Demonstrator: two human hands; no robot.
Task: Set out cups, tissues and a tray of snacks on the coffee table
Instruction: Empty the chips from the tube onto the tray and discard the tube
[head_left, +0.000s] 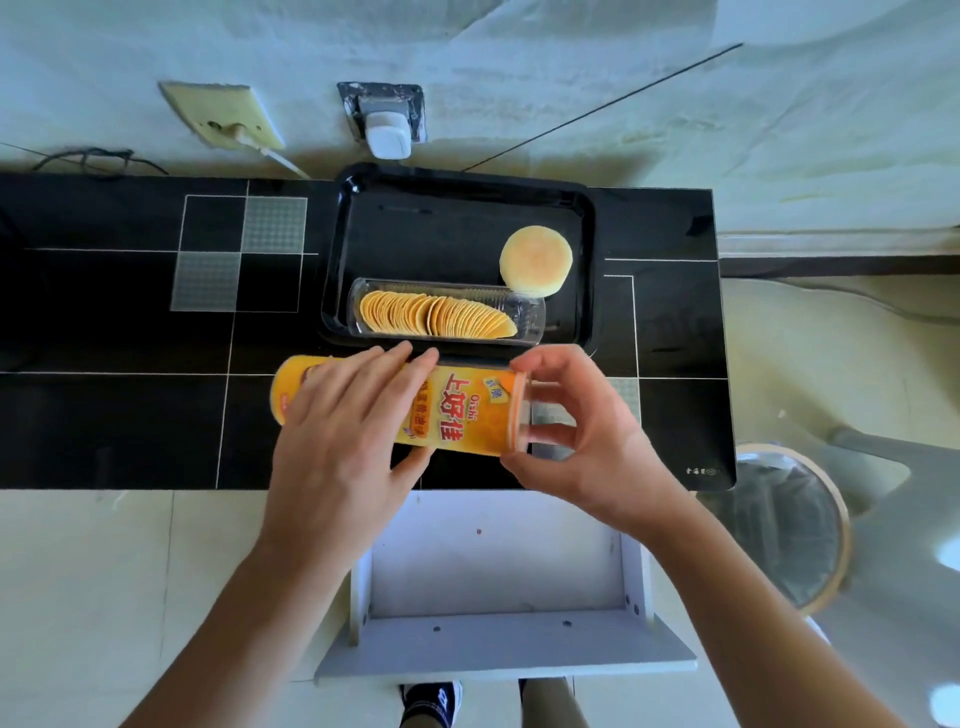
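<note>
The left hand (343, 415) is wrapped around the middle of one yellow chip canister (457, 410), which lies on its side just above the tabletop (130, 338), fingers over the top and thumb beneath. The right hand (576, 421) curls around the canister's open end, fingertips pinching a clear lid (545, 415) there. Both hands are closed on their grip.

Just beyond the canister sits one black tray (587, 223), near the middle of the tabletop's far side. Inside it are two snacks: one clear plastic sleeve (530, 312) holding a row of stacked chips (436, 314), along the tray's near edge, and one round pale pastry (536, 262) touching the sleeve's right end.

The tabletop is glossy black with thin white lines and three visible grey patterned squares. It stands against a pale wall carrying two outlets (223, 114), one with a white plug adapter (387, 132). Below the near edge is a white shelf unit (498, 571) on pale floor tiles. To the right stands one round bin (795, 525) with a wooden rim.
</note>
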